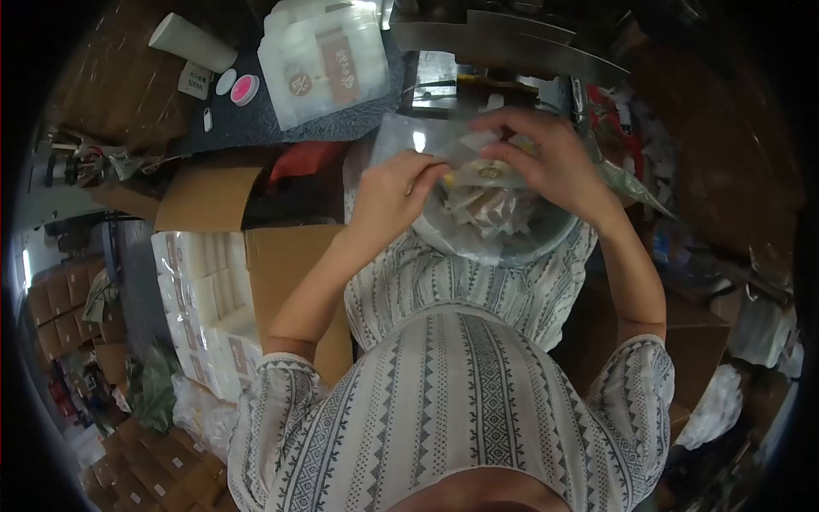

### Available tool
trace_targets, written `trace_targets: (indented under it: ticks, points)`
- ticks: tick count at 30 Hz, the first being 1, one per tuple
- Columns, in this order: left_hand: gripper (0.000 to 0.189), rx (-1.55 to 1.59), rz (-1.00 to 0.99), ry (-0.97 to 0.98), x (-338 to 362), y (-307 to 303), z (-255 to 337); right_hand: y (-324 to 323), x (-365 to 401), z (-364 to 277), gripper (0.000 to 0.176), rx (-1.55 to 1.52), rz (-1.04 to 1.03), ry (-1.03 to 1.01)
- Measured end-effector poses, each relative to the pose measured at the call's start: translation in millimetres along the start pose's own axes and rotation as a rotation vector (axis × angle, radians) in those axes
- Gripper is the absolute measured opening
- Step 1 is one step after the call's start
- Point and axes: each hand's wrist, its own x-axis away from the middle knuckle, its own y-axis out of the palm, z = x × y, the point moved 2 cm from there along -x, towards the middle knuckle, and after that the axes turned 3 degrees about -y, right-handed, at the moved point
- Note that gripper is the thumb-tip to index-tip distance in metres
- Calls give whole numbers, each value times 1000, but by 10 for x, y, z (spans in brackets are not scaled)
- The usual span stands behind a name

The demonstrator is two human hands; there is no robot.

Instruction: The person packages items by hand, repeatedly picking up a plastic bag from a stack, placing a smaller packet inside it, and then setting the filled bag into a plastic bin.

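My left hand (397,196) is closed, its thumb and fingertips pinching the near-left edge of a clear plastic bag (456,147). On the other side of the bag, my right hand (550,162) has its thumb and curled fingers closed at the bag's far edge. Directly below both hands is a round tub (559,235) in my lap. Crumpled clear plastic wrappers (495,213) lie inside it, some with small printed marks. What the bag contains, if anything, I cannot make out.
At left, an open cardboard box (294,273) holds wrapped white packs (205,290). A large printed white pack (324,64), a white cylinder (192,43) and a pink round container (245,90) are on the grey cloth (243,124). Stacked brown boxes (153,469) stand lower left.
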Motion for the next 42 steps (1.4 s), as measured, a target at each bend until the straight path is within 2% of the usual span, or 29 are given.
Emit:
trace_targets:
  ticks: [2,3,5,6,8,9,11,12,14,16,17,19,20,21,22,23,24,26,27,29,30,32,33,35,36,38,39,41,42]
  points:
    - [20,359,-213,-144,-140,197,33,-60,71,141,27,-155,356,87]
    - [20,362,-200,-126,-281,249,82,-142,88,180,27,-138,362,76]
    - [22,845,-304,-540,-497,321,126,-304,186,233,27,104,452,161]
    - [22,845,-305,-537,-604,385,82,-372,244,220,27,106,454,161]
    - [25,1137,-277,-602,-758,521,-15,-483,395,221,29,238,338,344]
    - [25,1140,-277,-599,-781,551,-3,-550,445,280,29,243,339,344]
    - [29,1209,-228,-663,-796,586,-7,-740,558,484,32,560,499,547]
    - [29,1210,-230,-668,-780,594,-52,-781,621,736,32,558,496,550]
    - [35,695,-128,-437,-752,490,-201,-750,715,1233,32,710,429,403]
    - [42,191,427,-121,-760,49,-384,-788,682,1237,32,665,450,384]
    - [42,190,424,-124,-709,-18,-605,-762,709,1235,32,607,453,383]
    - [46,-732,378,-89,-606,-1,-937,-715,765,1215,33,616,444,380]
    - [46,-737,388,-87,-514,26,-982,-754,718,1207,34,638,450,356]
    - [47,-635,324,9,-360,16,-890,-808,669,1134,34,640,460,348]
    - [48,-532,247,100,-242,19,-833,-823,663,1002,33,499,448,376]
    - [34,-525,285,54,-186,-82,-868,-792,683,871,32,356,425,409]
    - [34,-522,283,49,-135,-137,-841,-751,671,762,32,357,419,410]
    - [20,-306,364,-208,-8,-290,-771,-627,564,517,29,38,438,344]
    - [20,-308,367,-211,21,-319,-667,-551,479,357,29,38,435,340]
    - [9,-311,490,-45,64,-315,-365,-346,285,47,24,-56,337,220]
    - [9,-313,491,-45,72,-317,-269,-264,208,-14,24,-57,338,219]
    - [10,-227,402,-37,66,-286,-125,-122,107,-123,21,134,288,-14]
    - [10,-227,401,-34,59,-252,-81,-100,88,-114,21,134,291,-13]
    - [8,-66,201,78,27,-136,11,-63,46,-101,22,77,212,-141]
    - [8,-66,201,77,19,-61,17,-70,54,-88,22,77,212,-140]
    - [11,222,-50,5,-32,181,-19,-112,103,13,23,-115,154,58]
    - [11,225,-51,8,-79,239,28,-128,136,71,23,-112,156,61]
    - [21,714,-281,-381,-204,401,55,-213,207,237,23,-77,334,188]
    - [21,715,-283,-377,-307,459,34,-268,253,255,23,-73,338,189]
